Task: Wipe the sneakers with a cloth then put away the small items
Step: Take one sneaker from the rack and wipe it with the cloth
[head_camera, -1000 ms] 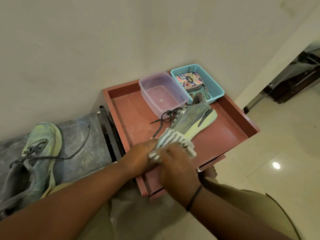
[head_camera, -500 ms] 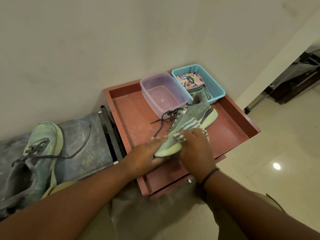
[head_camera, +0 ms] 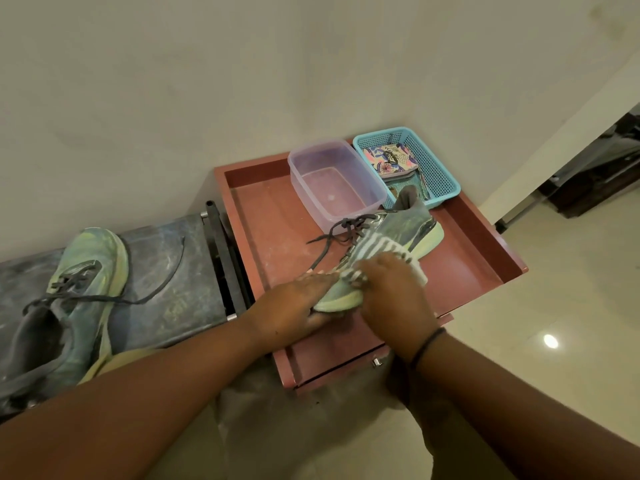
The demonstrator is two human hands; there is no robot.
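no readable text or labels anywhere.

Bare forearms, no sleeves; a thin dark band (head_camera: 426,344) circles the right wrist.

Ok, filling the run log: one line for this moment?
wiping | right hand presses cloth on sneaker | left hand steadies toe
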